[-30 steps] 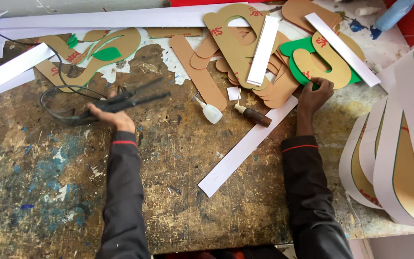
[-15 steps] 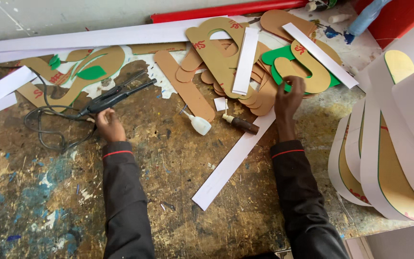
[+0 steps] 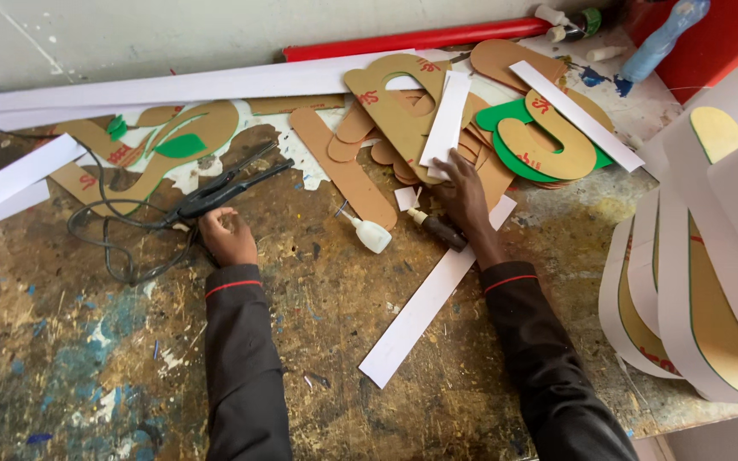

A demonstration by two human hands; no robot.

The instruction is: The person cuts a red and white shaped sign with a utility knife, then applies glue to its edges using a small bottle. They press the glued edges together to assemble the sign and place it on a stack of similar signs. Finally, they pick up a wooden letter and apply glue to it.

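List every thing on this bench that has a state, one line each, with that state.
Left hand: closed on the black tool's handle.
Black tool: lying flat, jaws apart, cord attached.
Cord: loosely coiled.
Right hand: fingers spread on the cardboard cutouts.
Small white bottle: on its side.
Long white strip: flat, partly under the right wrist.

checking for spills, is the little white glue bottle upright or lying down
Lying down: the white bottle rests on its side on the table, nozzle toward the back.
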